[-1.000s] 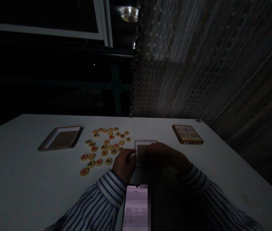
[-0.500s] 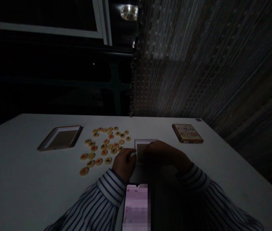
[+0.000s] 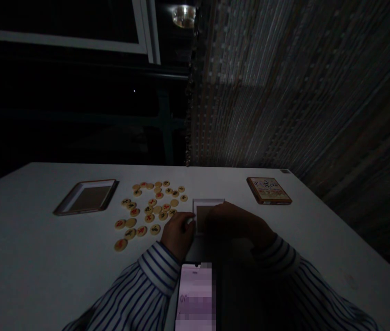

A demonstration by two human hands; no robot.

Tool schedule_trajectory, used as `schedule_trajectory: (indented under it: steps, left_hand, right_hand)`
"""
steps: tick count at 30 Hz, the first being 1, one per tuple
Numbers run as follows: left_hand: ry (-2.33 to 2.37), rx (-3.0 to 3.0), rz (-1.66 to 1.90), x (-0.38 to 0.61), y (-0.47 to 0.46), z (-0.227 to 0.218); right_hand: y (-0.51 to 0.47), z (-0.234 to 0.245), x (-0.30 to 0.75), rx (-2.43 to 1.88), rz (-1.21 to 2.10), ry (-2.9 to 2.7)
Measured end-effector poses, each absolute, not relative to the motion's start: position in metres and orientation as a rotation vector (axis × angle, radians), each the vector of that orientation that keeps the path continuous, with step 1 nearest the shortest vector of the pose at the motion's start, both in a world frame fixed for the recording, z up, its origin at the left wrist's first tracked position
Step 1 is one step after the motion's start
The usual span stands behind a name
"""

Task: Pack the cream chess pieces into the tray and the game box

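A small white-rimmed open box (image 3: 208, 204) with a brown inside lies on the white table (image 3: 36, 266) in front of me. My left hand (image 3: 178, 234) rests at the box's left edge with curled fingers touching the rim. My right hand (image 3: 236, 221) lies over the box's right half, dark and in shadow; its fingers seem to hold the edge. Left of the box, several round pale game discs (image 3: 149, 209) with red and black marks are scattered.
An open shallow brown tray (image 3: 86, 197) lies at the far left. A printed flat box lid (image 3: 268, 190) sits at the far right. A lit phone screen (image 3: 196, 296) is near my chest. A beaded curtain (image 3: 284, 92) hangs behind the table.
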State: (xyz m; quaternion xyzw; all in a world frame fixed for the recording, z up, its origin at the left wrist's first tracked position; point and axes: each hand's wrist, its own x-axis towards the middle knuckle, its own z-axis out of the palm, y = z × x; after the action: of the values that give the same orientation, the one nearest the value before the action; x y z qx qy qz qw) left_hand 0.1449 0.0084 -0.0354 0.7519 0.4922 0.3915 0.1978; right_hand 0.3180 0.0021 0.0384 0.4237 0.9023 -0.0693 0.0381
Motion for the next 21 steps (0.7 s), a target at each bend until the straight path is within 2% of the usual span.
schedule_trajectory:
  steps: [21]
  left_hand:
    - [1.396,2.098,1.052,0.1444,0.0081,-0.0332]
  right_hand:
    - [0.0038,0.0332,0.3184,1.271,-0.102,2.764]
